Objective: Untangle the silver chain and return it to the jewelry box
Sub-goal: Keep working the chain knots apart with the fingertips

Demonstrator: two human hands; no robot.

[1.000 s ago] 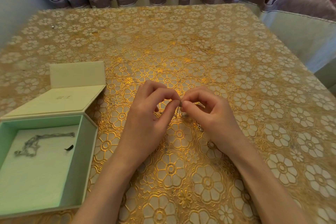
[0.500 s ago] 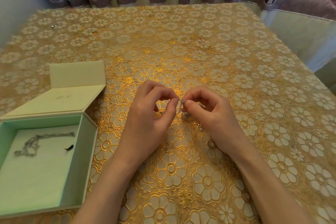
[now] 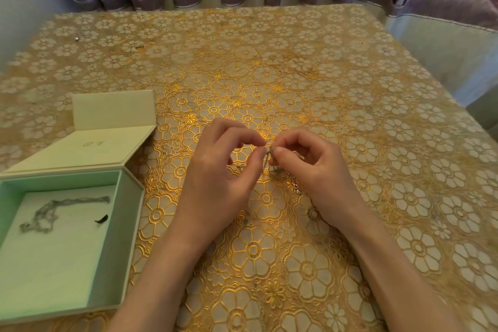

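I have the silver chain (image 3: 270,155) pinched between both hands above the middle of the table (image 3: 269,62). My left hand (image 3: 215,170) nips it between thumb and forefinger, the other fingers curled loosely behind. My right hand (image 3: 320,170) does the same from the other side, so the two pinches almost touch. A short run of chain hangs down between them, and a little tail with what looks like the clasp trails onto the cloth just below my right thumb; it is too fine against the gold pattern for me to be sure.

By my reckoning I am in the thick of the untangling. The links between my fingertips look bunched rather than running free, so the knot is not out yet. After that the whole chain has to travel left and go into the jewelry box (image 3: 129,213), which stands open well apart from my hands, its lid (image 3: 89,148) folded back flat behind it.

Inside the box, on the pale lining, lies another chain (image 3: 54,210) in a loose heap, with a small dark scrap (image 3: 101,219) beside it. Nothing from my hands has reached the box so far.
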